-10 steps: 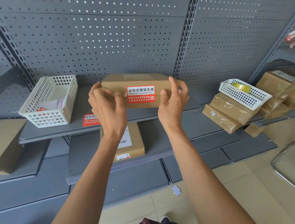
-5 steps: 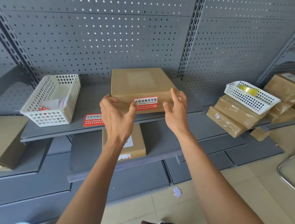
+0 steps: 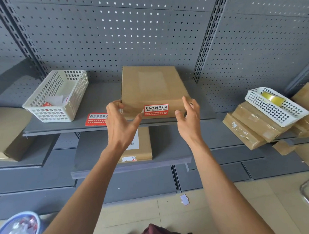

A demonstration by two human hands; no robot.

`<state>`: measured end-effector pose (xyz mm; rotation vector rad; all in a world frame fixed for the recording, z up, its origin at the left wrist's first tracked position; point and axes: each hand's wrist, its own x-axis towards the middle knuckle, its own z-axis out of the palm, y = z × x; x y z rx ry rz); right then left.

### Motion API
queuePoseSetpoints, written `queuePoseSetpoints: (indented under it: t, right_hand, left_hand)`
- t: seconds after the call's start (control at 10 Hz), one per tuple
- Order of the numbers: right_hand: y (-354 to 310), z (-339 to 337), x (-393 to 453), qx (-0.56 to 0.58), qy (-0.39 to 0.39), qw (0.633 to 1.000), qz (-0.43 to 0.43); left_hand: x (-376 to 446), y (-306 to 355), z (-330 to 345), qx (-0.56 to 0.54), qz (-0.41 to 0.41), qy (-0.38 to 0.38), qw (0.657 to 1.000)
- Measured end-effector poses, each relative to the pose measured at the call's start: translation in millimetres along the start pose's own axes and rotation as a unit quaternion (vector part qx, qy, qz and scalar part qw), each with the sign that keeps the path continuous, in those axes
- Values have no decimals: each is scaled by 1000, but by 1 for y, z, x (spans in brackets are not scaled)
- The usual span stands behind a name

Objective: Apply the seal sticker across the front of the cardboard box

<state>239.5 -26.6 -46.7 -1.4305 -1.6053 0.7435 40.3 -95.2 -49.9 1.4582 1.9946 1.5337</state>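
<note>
A flat brown cardboard box (image 3: 152,85) lies on the grey upper shelf (image 3: 201,114), its front edge facing me. A red and white seal sticker (image 3: 156,110) sits across that front edge, folded from the top onto the front face. My left hand (image 3: 120,125) is at the box's front left corner with fingers spread and the thumb close to the sticker's left end. At the front right corner is my right hand (image 3: 189,122), fingers apart and fingertips just touching the cardboard. Neither hand grips anything.
A white basket (image 3: 49,112) with paper scraps stands left on the shelf, next to loose red stickers (image 3: 96,119). Another box (image 3: 144,145) lies on the lower shelf. Taped parcels (image 3: 248,128) and a second basket (image 3: 273,110) are piled at the right.
The box went from tilted up in both hands to lying flat on the shelf. Both hands have loosened and drawn back to its front corners.
</note>
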Motion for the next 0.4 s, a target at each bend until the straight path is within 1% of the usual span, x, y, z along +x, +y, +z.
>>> queuePoseSetpoints:
  t: [0.2, 0.3, 0.4]
  right_hand:
    - [5, -5, 2, -29, -44, 999, -13]
    - [9, -13, 1, -29, -83, 996, -19]
    - [11, -31, 0, -15, -85, 996, -20]
  left_hand:
    - [2, -8, 4, 82, 35, 9, 996]
    - [1, -17, 3, 95, 35, 0, 995]
    - [2, -25, -3, 109, 14, 1, 994]
